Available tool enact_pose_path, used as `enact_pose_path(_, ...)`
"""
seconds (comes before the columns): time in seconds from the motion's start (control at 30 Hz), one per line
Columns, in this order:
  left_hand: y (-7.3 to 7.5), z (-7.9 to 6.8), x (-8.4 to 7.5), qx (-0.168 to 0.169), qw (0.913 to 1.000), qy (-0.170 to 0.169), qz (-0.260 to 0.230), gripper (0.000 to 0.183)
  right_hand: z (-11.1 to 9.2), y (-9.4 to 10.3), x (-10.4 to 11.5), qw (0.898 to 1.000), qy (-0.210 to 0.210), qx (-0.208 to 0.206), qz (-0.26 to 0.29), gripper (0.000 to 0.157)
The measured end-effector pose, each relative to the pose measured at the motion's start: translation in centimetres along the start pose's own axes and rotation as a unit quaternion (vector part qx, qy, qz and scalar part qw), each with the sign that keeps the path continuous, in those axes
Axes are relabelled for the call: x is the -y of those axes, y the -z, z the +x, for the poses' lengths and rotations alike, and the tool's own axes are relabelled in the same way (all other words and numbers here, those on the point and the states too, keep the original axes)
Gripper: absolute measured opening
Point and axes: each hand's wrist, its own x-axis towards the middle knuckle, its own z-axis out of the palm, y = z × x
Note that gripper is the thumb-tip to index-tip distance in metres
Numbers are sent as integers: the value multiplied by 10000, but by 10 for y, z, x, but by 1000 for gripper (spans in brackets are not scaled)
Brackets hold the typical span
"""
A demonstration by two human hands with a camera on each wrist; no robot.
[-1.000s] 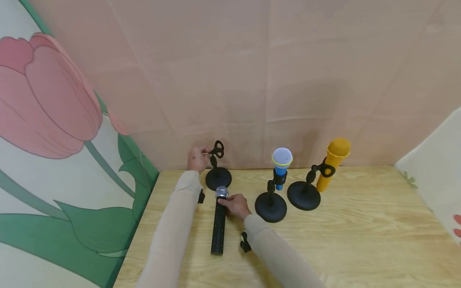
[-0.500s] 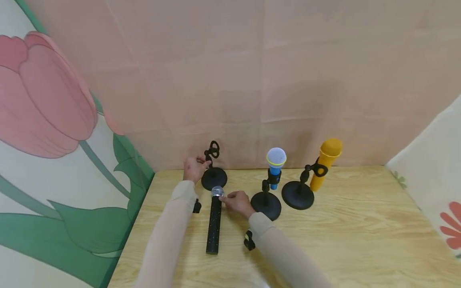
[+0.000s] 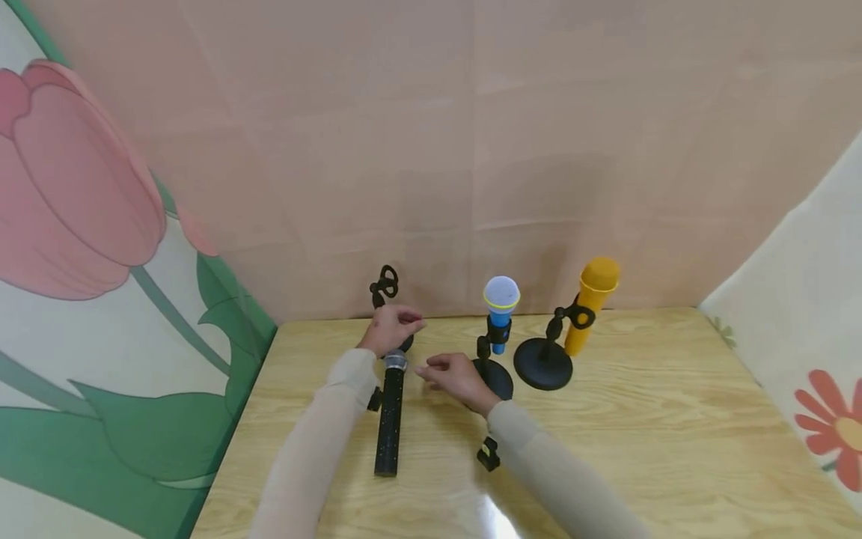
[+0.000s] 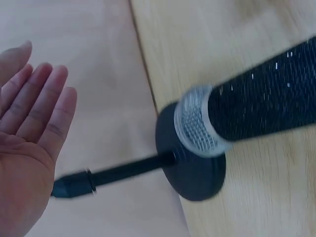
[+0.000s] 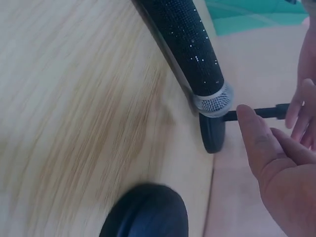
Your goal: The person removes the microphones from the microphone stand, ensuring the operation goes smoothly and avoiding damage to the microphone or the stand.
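Note:
A black speckled microphone (image 3: 388, 419) with a silver mesh head lies on the table, its head by the round base (image 4: 193, 182) of a black stand. That stand's ring clip (image 3: 385, 281) holds nothing. My left hand (image 3: 389, 329) hovers in front of this stand, hiding part of its post and base; the left wrist view shows the palm with fingers extended. Right of the microphone's head, my right hand (image 3: 461, 378) floats with fingers nearly straight, apart from it. Both hands hold nothing.
To the right, a blue microphone (image 3: 500, 318) with a white head sits in a second black stand. Beside it, a yellow microphone (image 3: 592, 303) leans in a third stand (image 3: 543, 364). A pinkish cloth backdrop (image 3: 337, 150) rises along the table's (image 3: 640, 434) back edge.
My left hand has left the stand's clip and come down and right in front of the post. My right hand has let go of the black microphone and drawn away rightward. The head view shifted.

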Motion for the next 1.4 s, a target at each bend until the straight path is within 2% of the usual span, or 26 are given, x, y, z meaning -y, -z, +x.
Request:
enact_pose_path(0.17,-11,-5,-10,412,9990,-92,-114,24,-19,18,0,9975,389,194,-562,49)
enact_pose_path(0.37,-25,-10,-27,588,9973,-339,-275,29,-39,49,-3,9910,907,260,-949,43)
enact_pose_path(0.63,-42,-15,-43,777,9939,-712,-313,31,-60,88,-6,9866,1027,113,-1266,45)
enact_pose_path(0.8,-52,-17,-49,671,9912,-1115,-234,33,-69,110,-8,9830,1238,-141,-1352,42)
enact_pose_path(0.97,-56,-20,-59,505,9902,-1271,-289,32,-75,132,-4,9780,1347,-615,-1466,37)
enact_pose_path(1.1,-61,-20,-66,327,9902,-1332,-243,31,-76,147,5,9740,1393,-889,-1548,39)
enact_pose_path(1.4,-75,-19,-77,17,9870,-1598,-157,24,-69,160,33,9644,1671,-1179,-1675,46)
